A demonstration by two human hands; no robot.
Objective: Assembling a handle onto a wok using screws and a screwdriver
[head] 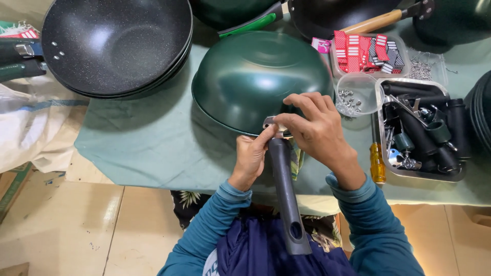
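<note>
A dark gray handle (pixel 286 197) points back toward the person's lap, its far end meeting the rim of an upturned green pan (pixel 255 76) on the green cloth (pixel 153 143). The left hand (pixel 250 156) wraps the handle's upper end from the left, thumb raised to the metal bracket (pixel 271 122). The right hand (pixel 317 128) arches over from the right, fingertips pinched at that bracket. A clear cup of screws (pixel 353 97) and a tray of black handles (pixel 424 133) sit to the right.

Red-striped labels (pixel 365 52) — clear tub (pixel 404 51)
</note>
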